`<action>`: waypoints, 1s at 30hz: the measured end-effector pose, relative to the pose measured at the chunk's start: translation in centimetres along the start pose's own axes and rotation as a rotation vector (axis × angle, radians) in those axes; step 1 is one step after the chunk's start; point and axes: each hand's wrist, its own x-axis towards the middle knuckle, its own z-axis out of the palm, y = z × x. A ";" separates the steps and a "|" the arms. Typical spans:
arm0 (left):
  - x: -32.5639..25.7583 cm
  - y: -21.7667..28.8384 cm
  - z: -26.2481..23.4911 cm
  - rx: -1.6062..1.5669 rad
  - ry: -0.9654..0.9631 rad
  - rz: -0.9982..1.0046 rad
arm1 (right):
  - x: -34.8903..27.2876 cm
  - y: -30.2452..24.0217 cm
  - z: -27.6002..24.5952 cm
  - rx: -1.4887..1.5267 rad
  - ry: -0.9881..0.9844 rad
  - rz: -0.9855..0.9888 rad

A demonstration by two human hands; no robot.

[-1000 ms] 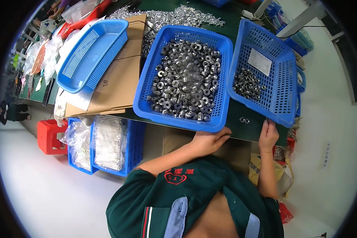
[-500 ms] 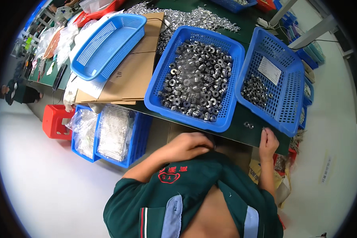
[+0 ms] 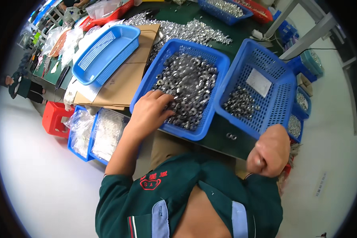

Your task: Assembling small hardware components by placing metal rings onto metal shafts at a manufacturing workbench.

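The head view looks down on a green-topped work table (image 3: 222, 133) crowded with baskets. The person's left hand (image 3: 150, 112) reaches over the near rim of a large blue perforated plastic basket (image 3: 171, 51), palm down, with loosely spread fingers (image 3: 161, 96) resting on the heap of small silver metal ring-shaped parts (image 3: 188, 81) that fills it. Whether any part is pinched beneath the fingers cannot be told. The right hand (image 3: 269, 151) is curled into a closed fist, raised near the table's front edge, just in front of a second blue perforated plastic basket (image 3: 274, 71); something small and shiny shows in the fist, too small to identify. This second basket stands just to the right of the first, holds a smaller pile of the same silver parts and has a white paper slip (image 3: 258, 82) lying inside. Two loose silver rings (image 3: 231, 136) lie on the green table between the baskets and the fist. Left of the full basket, an empty blue shallow basket (image 3: 105, 52) rests on flattened brown cardboard (image 3: 123, 81). On the floor stands a red plastic stool (image 3: 56, 118).
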 end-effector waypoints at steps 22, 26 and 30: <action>-3.1 5.1 0.5 -1.054 0.288 -0.259 | -0.6 2.6 -0.8 0.024 -0.148 0.207; -2.4 6.0 1.0 -1.235 0.240 -0.244 | -0.5 2.6 0.2 0.072 -0.164 0.220; 0.9 6.9 2.5 -1.674 0.032 -0.041 | -0.5 1.6 -0.1 0.178 -0.265 0.342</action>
